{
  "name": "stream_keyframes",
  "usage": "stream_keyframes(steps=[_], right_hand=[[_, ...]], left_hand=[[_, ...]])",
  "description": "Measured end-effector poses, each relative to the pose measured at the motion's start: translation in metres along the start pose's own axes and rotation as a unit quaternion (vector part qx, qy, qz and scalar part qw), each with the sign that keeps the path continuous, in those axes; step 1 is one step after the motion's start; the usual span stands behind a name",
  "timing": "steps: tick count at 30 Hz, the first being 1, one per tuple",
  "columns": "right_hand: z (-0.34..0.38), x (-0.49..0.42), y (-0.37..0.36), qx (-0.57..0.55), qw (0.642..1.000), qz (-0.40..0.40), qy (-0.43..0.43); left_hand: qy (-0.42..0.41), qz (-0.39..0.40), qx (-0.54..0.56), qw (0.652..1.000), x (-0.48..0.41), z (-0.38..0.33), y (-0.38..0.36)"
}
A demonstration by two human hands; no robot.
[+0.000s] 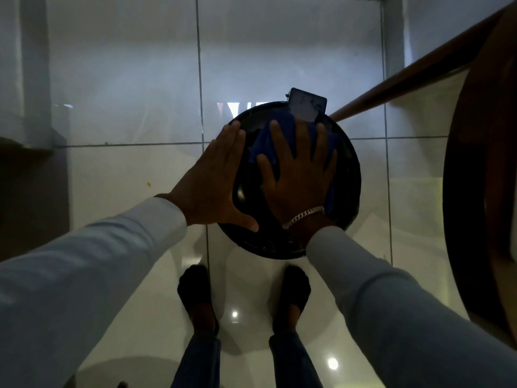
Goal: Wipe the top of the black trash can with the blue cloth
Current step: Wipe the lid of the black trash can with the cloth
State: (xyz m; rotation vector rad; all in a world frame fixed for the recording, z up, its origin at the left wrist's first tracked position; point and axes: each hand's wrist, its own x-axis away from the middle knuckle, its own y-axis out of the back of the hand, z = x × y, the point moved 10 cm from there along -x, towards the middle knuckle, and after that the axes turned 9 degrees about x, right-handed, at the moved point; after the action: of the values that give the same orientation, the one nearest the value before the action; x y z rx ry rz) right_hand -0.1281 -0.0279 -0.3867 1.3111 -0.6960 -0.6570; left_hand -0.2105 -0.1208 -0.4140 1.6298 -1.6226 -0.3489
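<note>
The blue cloth point(265, 144) is pressed flat under the spread right hand point(296, 177) on the trash can lid point(349, 169). The lid's left rim is steadied by the left hand point(212, 186), flat and holding nothing.

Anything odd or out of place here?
One thing: a small yellow speck lies on the floor tile left of the trash can. Otherwise the right hand presses the blue cloth flat on the lid.

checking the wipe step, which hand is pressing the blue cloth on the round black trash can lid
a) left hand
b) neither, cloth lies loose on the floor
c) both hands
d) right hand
d: the right hand, with the bracelet, lies flat with spread fingers on the blue cloth atop the round black trash can lid; the left hand rests on the lid's left edge, off the cloth.
</note>
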Motion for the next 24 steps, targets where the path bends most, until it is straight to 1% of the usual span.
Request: stream_keyframes(steps=[3, 5, 6, 8, 10, 12, 13, 16, 18, 20, 23, 24], right_hand=[[0.004, 0.030, 0.000, 0.027, 0.994, -0.004, 0.102], [-0.009, 0.042, 0.004, 0.039, 0.992, -0.008, 0.120], [-0.016, 0.040, 0.005, 0.033, 0.994, -0.005, 0.104], [-0.023, 0.026, 0.006, -0.005, 1.000, 0.001, 0.031], [-0.016, 0.009, 0.006, -0.030, 0.999, -0.003, -0.031], [0.001, 0.003, 0.002, -0.027, 0.999, -0.001, -0.036], [0.009, 0.005, 0.000, -0.016, 1.000, 0.002, -0.012], [0.019, 0.031, -0.005, 0.024, 0.993, 0.016, 0.116], [0.005, 0.043, -0.003, 0.046, 0.986, 0.012, 0.158], [-0.013, 0.039, 0.001, 0.041, 0.991, 0.009, 0.131], [-0.017, 0.014, 0.003, -0.017, 1.000, 0.012, 0.024], [-0.009, 0.007, 0.003, -0.030, 0.999, 0.010, 0.003]], left_hand=[[0.007, -0.001, 0.008, 1.000, 0.000, 0.002, 0.001], [0.016, 0.006, 0.019, 1.000, -0.001, 0.002, 0.002], [0.018, 0.007, 0.022, 1.000, 0.000, 0.002, 0.002], [0.016, 0.007, 0.021, 1.000, -0.001, 0.002, 0.001], [0.015, 0.005, 0.017, 1.000, -0.001, 0.002, 0.001], [0.014, -0.002, 0.023, 1.000, -0.001, 0.003, 0.001], [0.012, -0.004, 0.028, 1.000, -0.001, 0.003, 0.002], [0.004, -0.008, 0.044, 0.999, 0.000, 0.002, 0.003], [0.005, -0.009, 0.048, 0.999, 0.000, 0.002, 0.003], [0.007, -0.010, 0.045, 0.999, 0.001, 0.002, 0.003], [-0.003, -0.011, 0.034, 0.999, 0.000, -0.001, 0.002], [-0.006, -0.012, 0.031, 0.999, 0.000, -0.001, 0.002]])
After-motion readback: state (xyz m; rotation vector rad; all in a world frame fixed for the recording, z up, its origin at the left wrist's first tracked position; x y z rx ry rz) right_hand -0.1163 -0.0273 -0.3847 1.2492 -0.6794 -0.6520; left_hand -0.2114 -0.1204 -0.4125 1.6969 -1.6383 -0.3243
